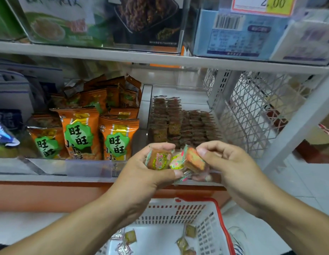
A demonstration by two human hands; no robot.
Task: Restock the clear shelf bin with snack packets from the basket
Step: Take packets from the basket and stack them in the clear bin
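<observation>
Two hands are in view, the left hand (150, 168) and the right hand (228, 162), with two snack packets (159, 160) between them. The white basket (211, 227) holds about six loose packets (130, 237). Three large orange bags (81, 133) front the neighbouring bin.

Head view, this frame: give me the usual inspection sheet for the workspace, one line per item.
Surface: white shelf with an orange front strip below it.
Job's things: clear bin partly filled with stacked brown packets; red-rimmed white basket on the floor, a few packets left inside.
Clutter: orange bags in the neighbouring bin; boxed goods on the shelf above; price tag.
Hands: left hand holds a packet; right hand pinches another; both in front of the bin, above the basket.
Cables: nothing seen.
Surroundings: white lattice divider right of the bin; tiled floor.
</observation>
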